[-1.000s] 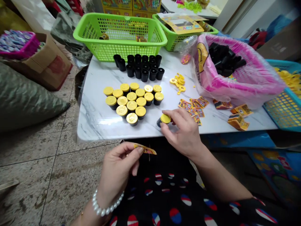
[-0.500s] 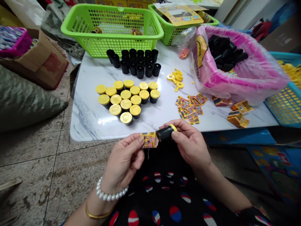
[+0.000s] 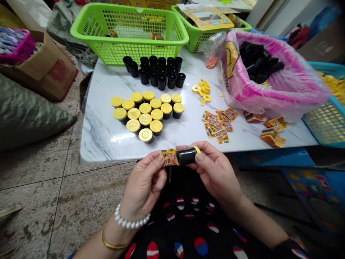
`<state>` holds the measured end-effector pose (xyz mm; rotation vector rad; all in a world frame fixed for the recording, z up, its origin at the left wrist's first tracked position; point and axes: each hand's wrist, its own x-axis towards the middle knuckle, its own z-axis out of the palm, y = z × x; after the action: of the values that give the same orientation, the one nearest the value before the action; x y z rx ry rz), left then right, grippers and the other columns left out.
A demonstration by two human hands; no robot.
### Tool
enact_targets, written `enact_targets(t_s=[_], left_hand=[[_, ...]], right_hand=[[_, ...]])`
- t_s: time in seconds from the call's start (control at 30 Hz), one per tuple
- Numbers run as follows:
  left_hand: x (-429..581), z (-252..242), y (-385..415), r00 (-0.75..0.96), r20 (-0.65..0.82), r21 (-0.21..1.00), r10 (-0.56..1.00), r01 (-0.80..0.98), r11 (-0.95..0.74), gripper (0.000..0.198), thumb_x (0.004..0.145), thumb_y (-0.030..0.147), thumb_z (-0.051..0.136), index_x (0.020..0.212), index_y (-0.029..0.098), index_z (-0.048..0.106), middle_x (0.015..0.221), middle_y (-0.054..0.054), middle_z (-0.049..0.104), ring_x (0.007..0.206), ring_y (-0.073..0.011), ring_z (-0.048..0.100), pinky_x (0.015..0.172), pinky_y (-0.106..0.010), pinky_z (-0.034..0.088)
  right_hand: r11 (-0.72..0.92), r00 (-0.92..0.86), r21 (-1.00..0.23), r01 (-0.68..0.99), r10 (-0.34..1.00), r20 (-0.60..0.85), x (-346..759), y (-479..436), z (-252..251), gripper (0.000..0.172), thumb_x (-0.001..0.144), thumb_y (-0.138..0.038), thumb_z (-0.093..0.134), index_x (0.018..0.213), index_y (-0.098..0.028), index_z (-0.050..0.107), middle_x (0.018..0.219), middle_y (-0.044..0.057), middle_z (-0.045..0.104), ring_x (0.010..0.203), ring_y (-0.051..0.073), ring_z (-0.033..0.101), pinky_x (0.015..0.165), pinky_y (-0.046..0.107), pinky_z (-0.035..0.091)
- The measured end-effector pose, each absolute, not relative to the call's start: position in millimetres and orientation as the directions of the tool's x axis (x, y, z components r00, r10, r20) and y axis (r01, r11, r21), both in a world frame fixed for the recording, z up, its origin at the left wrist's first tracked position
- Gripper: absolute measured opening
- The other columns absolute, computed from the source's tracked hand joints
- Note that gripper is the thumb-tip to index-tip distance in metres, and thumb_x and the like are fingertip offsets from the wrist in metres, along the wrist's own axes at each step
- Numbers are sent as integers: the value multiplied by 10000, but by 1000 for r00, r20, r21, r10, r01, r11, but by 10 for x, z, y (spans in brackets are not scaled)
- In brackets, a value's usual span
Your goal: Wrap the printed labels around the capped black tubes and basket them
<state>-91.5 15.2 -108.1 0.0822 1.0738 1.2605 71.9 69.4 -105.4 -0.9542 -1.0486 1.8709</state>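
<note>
My left hand (image 3: 147,180) pinches a small printed yellow-orange sleeve label (image 3: 169,157) between thumb and fingers. In my right hand (image 3: 219,171) is a black plastic cup (image 3: 186,156) with a yellow lid, lying on its side with the lid end toward my right palm. The cup's base meets the open end of the label; I cannot tell how far it goes in. On the table beyond, several yellow-lidded black cups (image 3: 145,119) stand in a cluster. Behind them are rows of black cups (image 3: 161,82) without yellow lids. Loose flat labels (image 3: 211,117) lie to the right.
A green basket (image 3: 140,50) stands at the back of the white table (image 3: 102,140), another green basket (image 3: 190,41) beside it. A plastic-lined pink basket (image 3: 248,91) holds black cups. Yellow plastic pieces (image 3: 206,99), label bundles (image 3: 272,137) and a blue basket (image 3: 323,118) are at right.
The black cup has turned more level and moved slightly left, its base now up against the label's end. The label has shifted slightly up and left with my left hand.
</note>
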Motion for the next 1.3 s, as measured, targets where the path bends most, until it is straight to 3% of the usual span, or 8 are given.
enact_targets(t_s=[0.3, 0.53, 0.7, 0.9, 1.03, 1.13, 1.23, 1.3], left_hand=[[-860, -1106, 140, -103, -599, 619, 794, -690, 377, 276, 736, 310, 809, 883, 120, 674, 606, 8, 650, 334, 8, 402, 333, -93, 198], [-858, -1094, 145, -61, -602, 620, 796, -664, 418, 262, 752, 344, 789, 873, 144, 670, 417, 51, 547, 285, -11, 334, 297, -92, 185], [-842, -1108, 154, -50, -605, 612, 795, -668, 424, 208, 764, 305, 779, 835, 150, 660, 428, 48, 554, 290, -13, 350, 297, -86, 212], [-824, -1114, 157, -60, -580, 632, 812, -663, 402, 198, 779, 299, 765, 877, 143, 693, 465, 33, 581, 314, -13, 359, 318, -96, 220], [-830, -1079, 74, -229, -467, 796, 854, -530, 293, 148, 799, 260, 755, 900, 165, 705, 722, -19, 697, 433, -25, 468, 389, -114, 328], [-858, -1032, 14, -332, -310, 926, 891, -319, 203, 321, 759, 199, 797, 1059, 214, 686, 1064, -69, 711, 633, -79, 590, 536, -168, 469], [-888, -1007, 12, -177, -262, 934, 949, -293, 203, 556, 690, 155, 845, 1201, 251, 646, 1222, -90, 671, 807, -147, 649, 686, -233, 537], [-895, -1011, 38, -18, -295, 904, 955, -330, 273, 477, 700, 163, 838, 1146, 239, 687, 1154, -82, 704, 863, -179, 666, 740, -258, 549]], right_hand=[[-18, -321, -1000, -13, 947, -13, 722, 618, -986, 250, 847, -154, 704, 1045, -257, 593, 1057, 22, 732, 889, 129, 703, 811, 230, 568], [-60, -339, -986, -157, 941, -3, 769, 715, -1106, 292, 802, -270, 779, 1055, -254, 634, 894, 0, 690, 777, 124, 666, 711, 211, 577], [-71, -423, -979, -193, 906, 18, 809, 694, -1099, 294, 832, -259, 758, 1098, -260, 634, 1236, 67, 667, 1126, 217, 665, 994, 362, 543], [-114, -431, -975, -190, 902, -21, 852, 675, -1083, 293, 853, -159, 724, 1114, -256, 633, 1123, 53, 730, 1010, 161, 706, 933, 278, 567], [-21, -371, -990, -141, 928, 33, 908, 706, -1088, 305, 800, -166, 771, 1073, -261, 673, 1101, 49, 681, 993, 183, 683, 908, 301, 582], [42, -391, -994, -106, 917, 81, 955, 717, -1081, 302, 784, -190, 785, 1060, -266, 688, 1080, 55, 626, 971, 197, 662, 858, 312, 592], [98, -492, -993, -59, 863, 115, 996, 718, -1071, 323, 790, -193, 782, 1088, -281, 692, 1084, 68, 606, 996, 221, 653, 865, 351, 588], [188, -548, -982, 2, 822, 156, 1023, 726, -1059, 358, 789, -188, 783, 1119, -288, 688, 1074, 73, 640, 1026, 238, 646, 905, 388, 569]])
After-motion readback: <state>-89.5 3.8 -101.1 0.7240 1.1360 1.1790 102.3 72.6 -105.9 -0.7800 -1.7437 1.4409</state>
